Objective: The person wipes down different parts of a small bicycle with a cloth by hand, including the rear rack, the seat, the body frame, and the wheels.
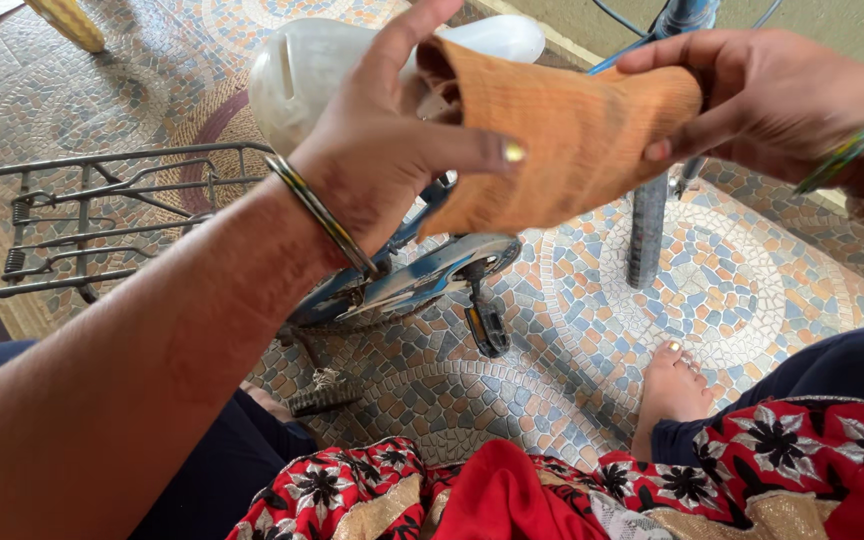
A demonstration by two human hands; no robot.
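Both hands, left [382, 150] and right [772, 95], grasp an orange cloth [562, 140] above a white plastic jug [302, 70], contents unseen.

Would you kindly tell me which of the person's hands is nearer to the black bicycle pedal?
The left. The left hand grips the orange cloth almost directly above the black bicycle pedal, while the right hand holds the cloth's other end, farther off to the right.

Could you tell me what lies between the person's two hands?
In the head view, a folded orange ribbed cloth spans the gap, gripped by the left hand and the right hand.
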